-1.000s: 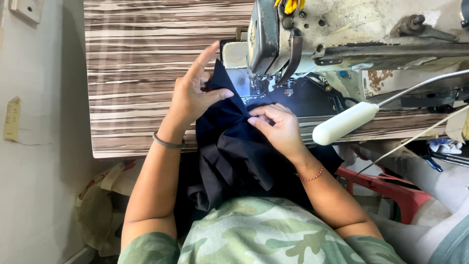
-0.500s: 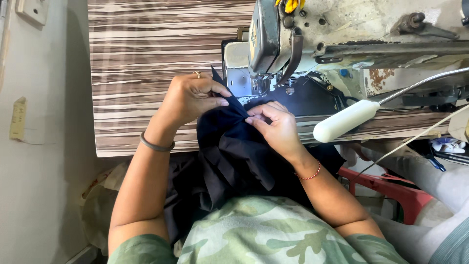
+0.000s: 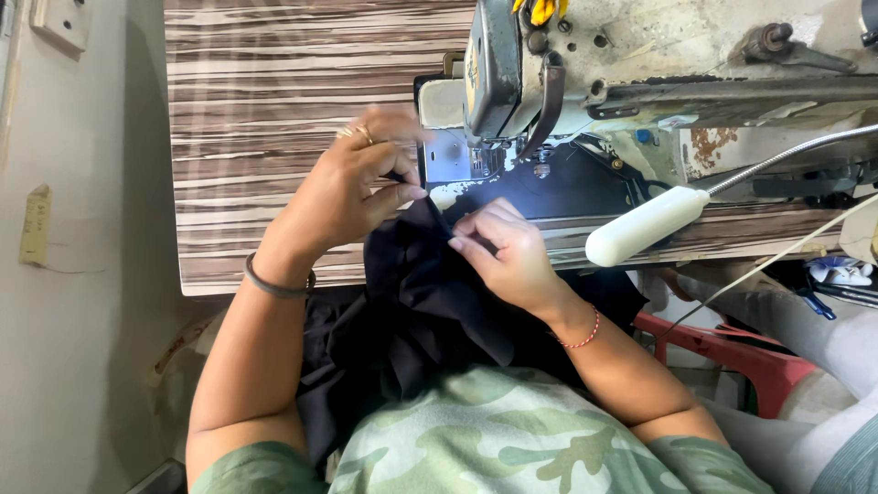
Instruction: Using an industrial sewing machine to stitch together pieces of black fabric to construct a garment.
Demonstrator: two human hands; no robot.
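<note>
Left hand (image 3: 352, 187) now curled, right hand (image 3: 508, 252) fingers pinching dark fabric (image 3: 430, 302)

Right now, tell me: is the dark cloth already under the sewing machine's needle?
No: both hands, left hand and right hand, pinch the dark cloth short of the needle.

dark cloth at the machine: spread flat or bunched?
Bunched. The dark cloth hangs in folds off the table edge; left hand and right hand pinch its top edge near the sewing machine.
</note>
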